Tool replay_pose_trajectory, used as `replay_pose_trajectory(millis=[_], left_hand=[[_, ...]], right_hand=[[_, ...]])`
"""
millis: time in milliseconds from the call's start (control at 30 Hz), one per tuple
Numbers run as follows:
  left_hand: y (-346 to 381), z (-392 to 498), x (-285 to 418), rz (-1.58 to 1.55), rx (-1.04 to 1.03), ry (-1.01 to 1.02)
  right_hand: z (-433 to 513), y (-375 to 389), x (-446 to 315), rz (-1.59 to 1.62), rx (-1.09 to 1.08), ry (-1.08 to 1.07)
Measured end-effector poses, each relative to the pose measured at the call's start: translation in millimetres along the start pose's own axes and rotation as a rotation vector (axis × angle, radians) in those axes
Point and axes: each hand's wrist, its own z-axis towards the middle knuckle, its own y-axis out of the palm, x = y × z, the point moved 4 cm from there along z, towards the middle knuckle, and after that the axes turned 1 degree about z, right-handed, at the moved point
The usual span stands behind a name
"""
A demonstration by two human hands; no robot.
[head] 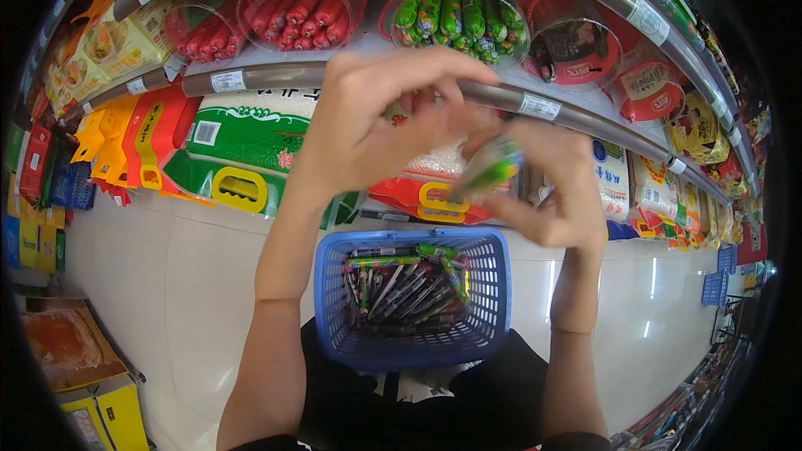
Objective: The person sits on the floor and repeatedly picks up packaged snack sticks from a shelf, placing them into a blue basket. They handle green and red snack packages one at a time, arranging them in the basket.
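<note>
My right hand [557, 181] grips a small green-wrapped stick [495, 166], blurred, between thumb and fingers; it resembles the green-wrapped sausages on the shelf. Beside it, my left hand [382, 125] is raised with curved fingers, its fingertips close to the right hand's. Blur hides whether the left fingers touch or pinch anything. Both hands are in front of the shelf edge, above a blue plastic shopping basket [495, 326] between my legs. Inside lie many slim dark-wrapped sticks [401, 294] and a few green-wrapped ones [454, 279].
Green-wrapped sausages [463, 15] fill a clear round tub on the shelf; red-wrapped sausages [307, 9] fill tubs to its left. Rice bags with handles [250, 131] stand below the shelf rail [276, 78]. A cardboard box [69, 344] sits on the tiled floor at lower left.
</note>
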Motion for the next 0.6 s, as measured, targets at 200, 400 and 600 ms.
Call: replay_pose_trajectory(millis=[200, 400, 600], left_hand=[[21, 11, -72, 0.793, 0.166, 0.143], [40, 27, -109, 0.924, 0.266, 0.170], [31, 17, -60, 0.907, 0.283, 0.137]], right_hand=[[-16, 47, 36, -0.105, -0.341, 0.154], [12, 22, 38, -0.180, -0.133, 0.220], [20, 5, 38, -0.210, 0.241, 0.072]])
